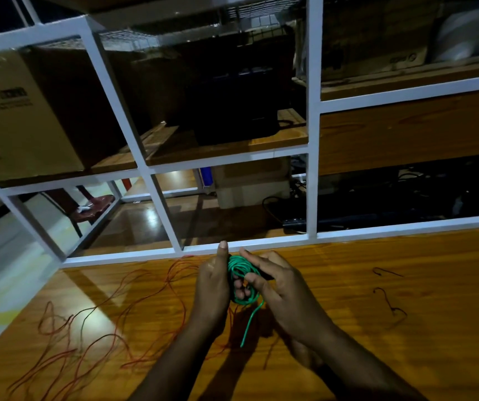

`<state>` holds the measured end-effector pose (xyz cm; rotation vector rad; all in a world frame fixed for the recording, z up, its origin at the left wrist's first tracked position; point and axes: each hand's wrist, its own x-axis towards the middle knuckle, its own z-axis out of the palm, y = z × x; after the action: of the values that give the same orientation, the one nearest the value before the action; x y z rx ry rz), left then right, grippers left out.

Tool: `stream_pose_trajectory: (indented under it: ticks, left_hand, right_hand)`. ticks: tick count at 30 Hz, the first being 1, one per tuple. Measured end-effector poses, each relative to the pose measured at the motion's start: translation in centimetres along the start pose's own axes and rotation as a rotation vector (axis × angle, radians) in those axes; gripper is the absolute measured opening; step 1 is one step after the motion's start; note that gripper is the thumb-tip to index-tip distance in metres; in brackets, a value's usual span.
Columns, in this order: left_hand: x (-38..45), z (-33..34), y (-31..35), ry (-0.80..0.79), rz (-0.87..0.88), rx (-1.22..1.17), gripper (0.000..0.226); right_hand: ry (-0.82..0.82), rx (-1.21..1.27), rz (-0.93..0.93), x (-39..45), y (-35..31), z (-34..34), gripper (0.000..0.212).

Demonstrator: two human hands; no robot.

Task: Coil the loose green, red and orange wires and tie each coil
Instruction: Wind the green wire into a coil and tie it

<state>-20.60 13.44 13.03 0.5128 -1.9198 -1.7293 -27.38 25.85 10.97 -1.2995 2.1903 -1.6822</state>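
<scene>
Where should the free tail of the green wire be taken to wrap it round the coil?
Pinch the green wire's tail near its upper part, just under the green coil, coming from the right hand side. It hangs straight down and free there, while the left hand already grips the coil, fingers through its middle. Gripping near the coil probably gives tighter wraps than gripping the far tip.

Loose red and orange wires (111,322) sprawl across the left half of the counter (377,342). Right half is open wood except two small dark wire pieces (388,302). A white shelf frame (313,140) borders the far edge.
</scene>
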Motion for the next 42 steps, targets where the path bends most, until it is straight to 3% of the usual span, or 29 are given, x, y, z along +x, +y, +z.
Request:
stream_pose_trajectory:
  ticks: [4,6,9,11,16,19,24,29,32,36,42]
  left_hand:
    - [-0.5,0.0,-0.5,-0.077,0.069,0.073,0.068]
    - [-0.6,-0.6,-0.7,-0.214,0.074,0.107,0.066]
    - [-0.2,-2.0,-0.8,-0.424,0.082,0.180,0.041]
    - [0.2,-2.8,-0.5,-0.481,0.077,0.222,0.030]
    - [0.0,-3.3,0.3,-0.593,0.141,0.395,0.028]
    - [-0.6,-2.8,0.0,-0.495,0.209,0.394,0.024]
    - [-1.3,-2.7,-0.2,-0.365,0.178,0.235,0.029]
    - [-1.9,-2.8,-0.3,-0.374,0.183,0.225,0.035]
    - [-2.4,-2.6,-0.3,-0.385,0.202,0.211,0.034]
    - [-2.7,-2.1,-0.1,-0.357,0.230,0.162,0.030]
    - [-2.1,-1.7,-0.2,-0.185,0.293,0.141,0.028]
  right_hand:
    - [0.040,-0.042,0.004,0.1,0.1,-0.3,0.043]
    - [0.041,-0.030,0.013,0.0,0.1,-0.7,0.042]
    - [-0.007,-0.012,0.016,-0.1,0.4,-1.5,0.041]
    - [-0.059,-0.043,0.001,-0.1,0.7,-2.1,0.039]
    - [-0.122,-0.126,-0.043,0.2,0.4,-2.7,0.038]
    - [-0.079,-0.046,-0.047,0.0,-0.1,-2.4,0.041]
    - [-0.034,0.044,0.031,-1.0,0.1,-2.5,0.037]
    - [0.245,0.079,0.106,-1.0,0.1,-2.5,0.024]
    - [0.326,0.002,0.108,-0.7,0.4,-2.5,0.015]
    - [0.279,0.220,0.234,-0.6,0.7,-1.9,0.014]
    - [0.148,0.427,0.295,-0.9,0.6,-1.2,0.018]
